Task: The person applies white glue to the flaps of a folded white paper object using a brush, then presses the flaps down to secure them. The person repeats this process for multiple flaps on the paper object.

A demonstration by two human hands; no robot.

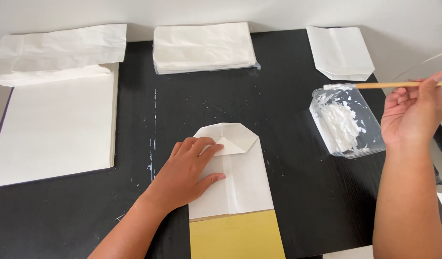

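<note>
- Our left hand (pixel 190 170) lies flat, fingers spread, pressing the folded white paper bag (pixel 238 175) at the table's centre; nothing is gripped.
- Our right hand (pixel 412 112), at three o'clock, pinches a thin wooden brush (pixel 389 85), its white-coated tip over the clear plastic glue tray (pixel 346 121).
- We judge the bag light, thin and easily creased, its folded end at twelve o'clock apt to spring open; best held by flat pressure near the flaps.
- A yellow board (pixel 235 235) lies under its six-o'clock end.
- The black table (pixel 134 144) looks smooth, speckled with dried glue; paper stacks (pixel 204 45) sit at twelve and ten o'clock against a white wall.
</note>
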